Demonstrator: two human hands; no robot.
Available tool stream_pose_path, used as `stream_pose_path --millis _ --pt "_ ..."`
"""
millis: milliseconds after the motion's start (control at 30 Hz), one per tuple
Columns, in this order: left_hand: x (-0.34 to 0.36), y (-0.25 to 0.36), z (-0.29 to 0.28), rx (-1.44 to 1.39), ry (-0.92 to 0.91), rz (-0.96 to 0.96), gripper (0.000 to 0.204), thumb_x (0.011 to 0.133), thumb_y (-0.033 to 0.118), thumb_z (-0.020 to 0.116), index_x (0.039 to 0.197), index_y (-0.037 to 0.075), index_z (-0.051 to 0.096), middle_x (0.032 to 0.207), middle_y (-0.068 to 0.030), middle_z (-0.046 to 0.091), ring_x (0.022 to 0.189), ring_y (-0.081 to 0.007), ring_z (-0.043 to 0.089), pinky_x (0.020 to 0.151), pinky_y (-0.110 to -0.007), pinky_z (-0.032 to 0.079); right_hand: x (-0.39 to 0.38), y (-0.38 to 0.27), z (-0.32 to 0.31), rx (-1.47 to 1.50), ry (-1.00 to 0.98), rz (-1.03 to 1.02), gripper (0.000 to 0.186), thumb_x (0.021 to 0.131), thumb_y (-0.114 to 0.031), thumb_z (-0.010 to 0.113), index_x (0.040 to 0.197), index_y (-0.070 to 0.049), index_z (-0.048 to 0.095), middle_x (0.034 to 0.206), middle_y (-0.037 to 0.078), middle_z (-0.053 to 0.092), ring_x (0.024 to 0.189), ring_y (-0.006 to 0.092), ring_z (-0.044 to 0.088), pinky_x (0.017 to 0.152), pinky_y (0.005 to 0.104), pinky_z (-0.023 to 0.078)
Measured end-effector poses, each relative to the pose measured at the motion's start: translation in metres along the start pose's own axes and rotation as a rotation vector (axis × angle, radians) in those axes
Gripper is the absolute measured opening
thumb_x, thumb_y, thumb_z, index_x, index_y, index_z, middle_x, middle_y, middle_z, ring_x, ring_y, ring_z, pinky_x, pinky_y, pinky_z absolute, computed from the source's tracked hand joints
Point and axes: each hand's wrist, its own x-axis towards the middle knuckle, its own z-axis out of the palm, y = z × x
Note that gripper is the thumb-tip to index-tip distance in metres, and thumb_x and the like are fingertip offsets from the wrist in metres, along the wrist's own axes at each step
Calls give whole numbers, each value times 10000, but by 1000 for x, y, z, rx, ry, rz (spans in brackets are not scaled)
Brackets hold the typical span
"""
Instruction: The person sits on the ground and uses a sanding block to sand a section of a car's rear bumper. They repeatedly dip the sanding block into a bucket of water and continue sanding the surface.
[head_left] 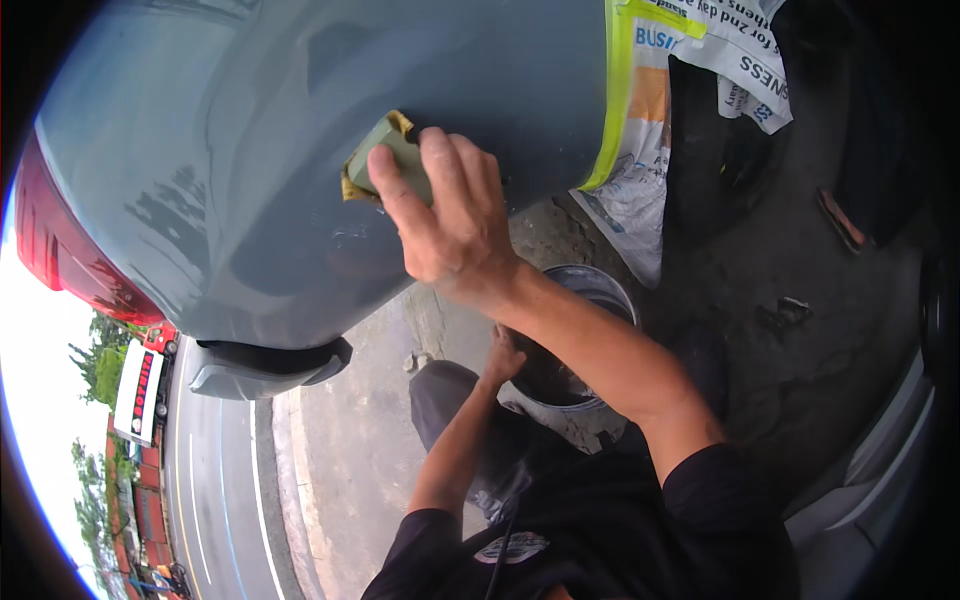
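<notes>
My right hand (450, 215) grips a pale green sanding block (385, 150) with yellowish paper at its edges, held against the grey car body panel (250, 120). Faint marks show on the panel below the block. Lower down, my left hand (505, 350) has its fingers curled at the left side of a metal bucket (584, 272) holding dark liquid; what they grip is partly hidden by my right forearm. Newspaper (625, 220) edged with bright yellow-green tape covers the area right of the panel.
A red tail light (70, 245) and grey bumper piece (260, 375) are at left, above the pavement (330, 440) and road (210, 470) with a truck (140, 390). A person's sandalled foot (840, 220) is at right; grey bodywork (870, 450) sits lower right.
</notes>
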Motion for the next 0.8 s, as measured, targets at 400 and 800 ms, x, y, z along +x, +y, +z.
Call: stream_pose_path --millis 400,800 --pt "-5 12 0 115 -25 -153 1120 801 126 694 1654 -179 34 1628 -458 286 1531 -572 331 1298 -487 330 7 32 -6 1 -71 -219 468 916 -112 728 1374 -28 670 1227 251 610 1049 385 610 832 508 497" --pt "-6 35 0 32 41 -261 1227 821 226 815 1688 -107 14 1609 -376 356 1481 -531 427 1232 -492 424 14 56 -24 -89 -66 -156 480 836 -51 792 1310 -30 718 1226 238 648 1063 380 629 874 497 486"
